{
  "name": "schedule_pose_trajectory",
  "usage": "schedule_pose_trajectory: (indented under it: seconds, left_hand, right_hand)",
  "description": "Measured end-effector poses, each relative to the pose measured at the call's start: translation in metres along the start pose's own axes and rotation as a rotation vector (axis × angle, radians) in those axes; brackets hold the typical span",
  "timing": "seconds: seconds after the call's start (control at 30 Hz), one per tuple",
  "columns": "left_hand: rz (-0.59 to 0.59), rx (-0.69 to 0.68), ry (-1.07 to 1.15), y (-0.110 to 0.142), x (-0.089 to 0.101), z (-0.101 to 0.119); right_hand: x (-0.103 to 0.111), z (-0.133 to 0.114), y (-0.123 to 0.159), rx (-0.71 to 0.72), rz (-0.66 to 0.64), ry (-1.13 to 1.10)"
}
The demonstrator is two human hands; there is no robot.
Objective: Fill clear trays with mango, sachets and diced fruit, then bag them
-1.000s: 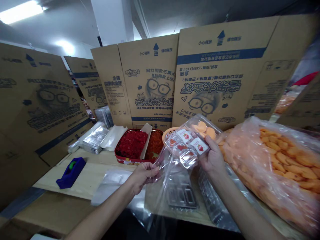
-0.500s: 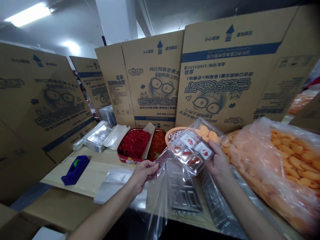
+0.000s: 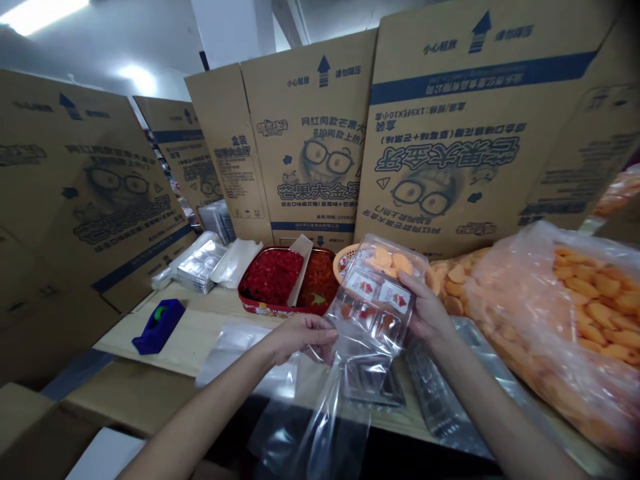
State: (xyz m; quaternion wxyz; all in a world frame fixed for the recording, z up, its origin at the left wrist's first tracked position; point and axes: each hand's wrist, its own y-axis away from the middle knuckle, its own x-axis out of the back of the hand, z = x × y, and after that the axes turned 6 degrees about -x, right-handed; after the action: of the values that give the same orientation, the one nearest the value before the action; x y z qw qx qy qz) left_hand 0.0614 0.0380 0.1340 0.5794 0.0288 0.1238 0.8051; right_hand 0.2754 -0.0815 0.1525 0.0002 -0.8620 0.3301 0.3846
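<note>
A blue tape dispenser [image 3: 159, 327] with a green core sits at the left of the pale tabletop [image 3: 120, 338], in front of a stack of clear trays [image 3: 199, 268]. To its right, flat clear bags [image 3: 231, 341] lie near the table's front edge, partly under my left forearm. Behind them, a red tin [image 3: 265, 309] holds bright red pieces on one side of an upright cardboard strip [image 3: 301, 270] and an orange-red filling on the other. At center, my left hand [image 3: 305, 339] pinches a clear plastic bag [image 3: 327, 407] between thumb and fingers, its loose film hanging past the table edge. Just beside it, my right hand [image 3: 425, 308] grips the right edge of a filled clear tray [image 3: 377, 293], held tilted above the table; orange pieces, printed packets and red-orange portions show in its compartments. The tray's lower end meets the bag's film, though I cannot tell whether it is inside. An orange basket [image 3: 344, 259] stands behind the tray. At right, a large translucent sack [image 3: 520, 293] of orange pieces lies beyond my right forearm, with printed cardboard [image 3: 440, 133] standing behind.
</note>
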Motion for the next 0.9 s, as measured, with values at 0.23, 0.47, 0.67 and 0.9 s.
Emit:
schedule_pose_trajectory:
  seconds: [0.23,0.47,0.67,0.9]
  left_hand:
    - [0.048,0.023,0.166,-0.011,-0.004,-0.007]
    - [-0.053,0.105,0.287,-0.01,-0.006,-0.012]
    - [0.113,-0.019,0.422,-0.011,-0.008,-0.008]
    - [0.116,-0.022,0.541,-0.019,-0.012,-0.009]
  right_hand:
    - [-0.011,0.003,0.003,-0.027,0.004,0.046]
    - [-0.018,0.002,0.002,-0.051,-0.017,0.082]
    - [-0.016,0.009,0.0,-0.053,-0.055,0.087]
    - [-0.014,0.026,0.004,-0.095,-0.117,0.152]
